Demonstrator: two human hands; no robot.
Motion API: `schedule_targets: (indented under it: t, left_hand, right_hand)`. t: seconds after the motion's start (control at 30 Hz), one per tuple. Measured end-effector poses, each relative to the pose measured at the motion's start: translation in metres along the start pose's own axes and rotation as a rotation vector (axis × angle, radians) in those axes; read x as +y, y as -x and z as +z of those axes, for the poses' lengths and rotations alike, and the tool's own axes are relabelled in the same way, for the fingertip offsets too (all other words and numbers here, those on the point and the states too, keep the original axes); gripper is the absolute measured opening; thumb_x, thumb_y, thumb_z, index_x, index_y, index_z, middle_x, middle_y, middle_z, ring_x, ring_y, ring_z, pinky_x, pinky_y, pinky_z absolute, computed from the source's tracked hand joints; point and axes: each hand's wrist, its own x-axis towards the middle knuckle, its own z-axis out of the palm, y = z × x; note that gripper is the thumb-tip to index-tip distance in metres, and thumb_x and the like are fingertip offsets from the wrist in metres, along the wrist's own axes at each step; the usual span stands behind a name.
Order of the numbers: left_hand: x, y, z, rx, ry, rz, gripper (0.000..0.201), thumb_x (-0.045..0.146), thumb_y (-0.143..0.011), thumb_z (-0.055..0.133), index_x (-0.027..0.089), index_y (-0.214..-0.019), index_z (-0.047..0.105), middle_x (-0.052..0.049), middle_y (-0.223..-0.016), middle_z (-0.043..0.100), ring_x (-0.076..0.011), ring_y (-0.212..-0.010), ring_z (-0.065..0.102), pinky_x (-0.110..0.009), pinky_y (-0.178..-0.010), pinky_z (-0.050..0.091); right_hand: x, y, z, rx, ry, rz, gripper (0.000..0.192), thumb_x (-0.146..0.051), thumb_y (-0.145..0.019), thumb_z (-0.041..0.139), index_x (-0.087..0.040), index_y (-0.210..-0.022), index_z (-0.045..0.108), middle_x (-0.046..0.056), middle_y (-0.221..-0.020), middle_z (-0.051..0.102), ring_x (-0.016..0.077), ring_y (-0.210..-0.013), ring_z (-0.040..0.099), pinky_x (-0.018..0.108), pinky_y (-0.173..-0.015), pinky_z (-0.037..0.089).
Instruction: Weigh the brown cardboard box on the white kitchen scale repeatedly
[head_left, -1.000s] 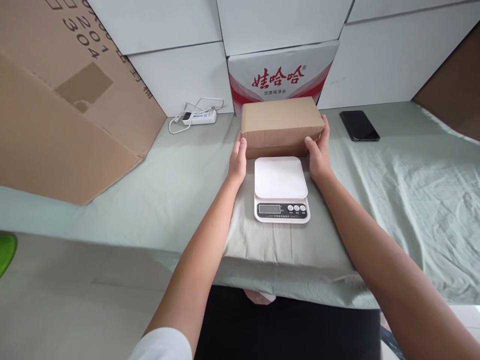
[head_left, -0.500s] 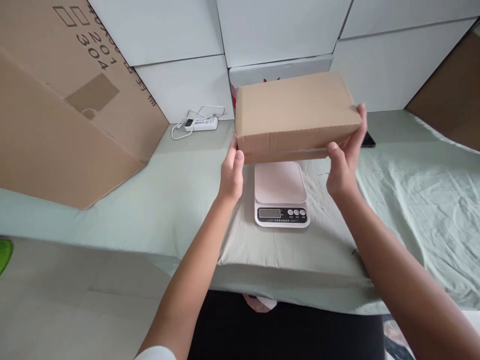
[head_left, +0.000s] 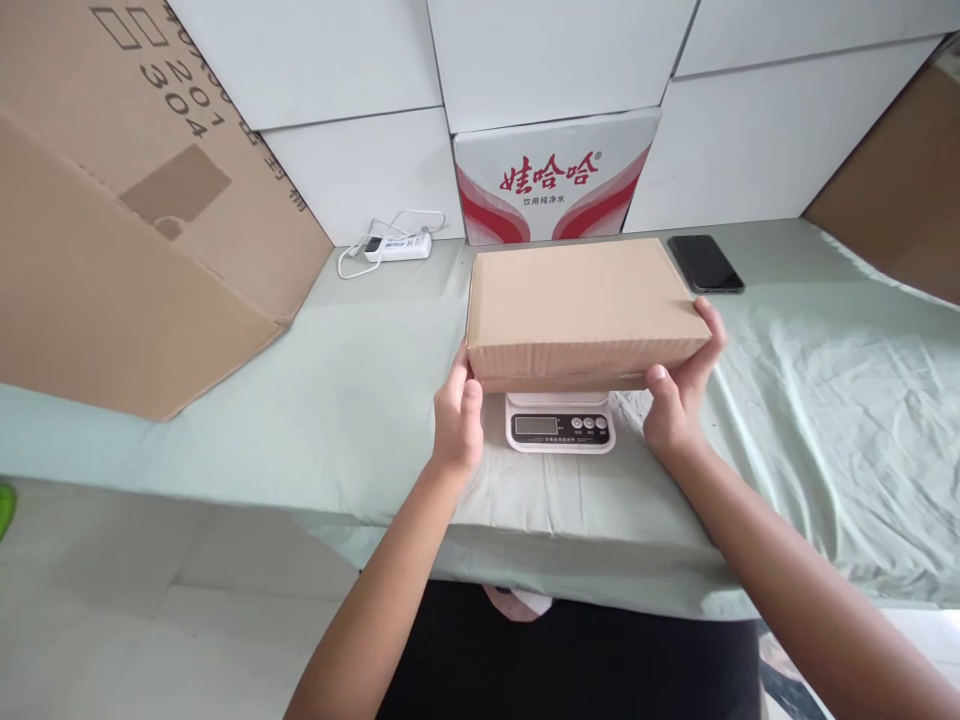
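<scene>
The left hand [head_left: 459,425] clasps the near-left corner of a plain brown cardboard box [head_left: 581,305], thumb up against the front face. The right hand [head_left: 677,395] grips the near-right end, fingers wrapping up its short side. Each hand holds one end, so neither is nearer; the box lies between them and just beyond the knuckles, at the centre of the frame. Its long axis runs left to right across the picture, the broad top face up and roughly level, the long front face toward the person. Directly beneath sits a white digital kitchen scale [head_left: 560,425], only its display strip showing below the box's front edge; whether the box rests on the platform cannot be told. The scale stands on a pale green cloth [head_left: 375,370]. A black phone [head_left: 705,264] lies at the upper right, a white power strip [head_left: 396,244] at the upper left.
</scene>
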Motion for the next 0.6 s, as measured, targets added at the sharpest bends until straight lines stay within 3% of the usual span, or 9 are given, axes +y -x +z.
schedule_targets:
  t: [0.23,0.47,0.6]
  left_hand:
    - [-0.002,-0.001,0.000,-0.008,0.001,-0.008,0.079,0.080,-0.109,0.042,0.029,-0.168,0.058,-0.013,-0.171,0.066,-0.0364,-0.166,0.056,-0.052,-0.136,0.049]
    - [-0.005,-0.002,-0.003,0.099,0.020,-0.025,0.089,0.087,-0.104,0.047,0.036,-0.177,0.044,-0.007,-0.191,0.041,-0.0345,-0.179,0.036,-0.050,-0.146,0.037]
    - [-0.004,-0.002,-0.004,0.029,0.008,-0.029,0.082,0.083,-0.107,0.046,0.032,-0.172,0.053,-0.010,-0.182,0.054,-0.0347,-0.176,0.043,-0.052,-0.145,0.037]
  right_hand:
    - [-0.005,0.002,0.000,-0.007,-0.003,0.009,0.084,-0.081,-0.091,0.063,-0.041,-0.162,0.045,0.013,-0.166,0.047,0.0486,-0.162,0.042,0.076,-0.134,0.040]
    - [0.013,0.001,-0.003,0.073,-0.017,-0.016,0.088,-0.086,-0.090,0.060,-0.042,-0.166,0.044,0.013,-0.145,0.062,0.0421,-0.137,0.065,0.071,-0.113,0.057]
    - [0.012,-0.001,-0.007,0.084,0.022,-0.015,0.082,-0.086,-0.094,0.055,-0.040,-0.163,0.054,0.014,-0.146,0.065,0.0421,-0.138,0.066,0.067,-0.109,0.061]
